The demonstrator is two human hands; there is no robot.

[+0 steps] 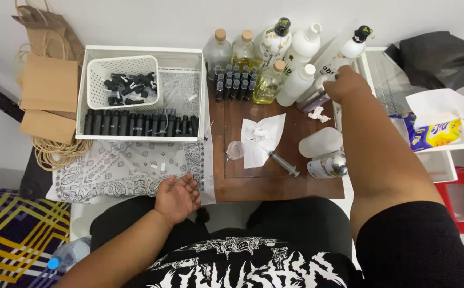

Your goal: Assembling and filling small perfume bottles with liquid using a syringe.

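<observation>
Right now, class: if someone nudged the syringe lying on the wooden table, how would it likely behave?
The syringe lies flat on its round barrel, so it would probably roll or skid on the smooth wooden table. It looks like thin clear plastic, so likely light and stiff. Its narrow tip may be fragile; that is hard to tell.

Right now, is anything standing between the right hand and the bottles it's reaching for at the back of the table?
Nothing visible does. The right hand is already on a small dark bottle beside the white bottles. The syringe and the tissue lie nearer the front, clear of it. The left hand rests open at the table's near edge.
</observation>
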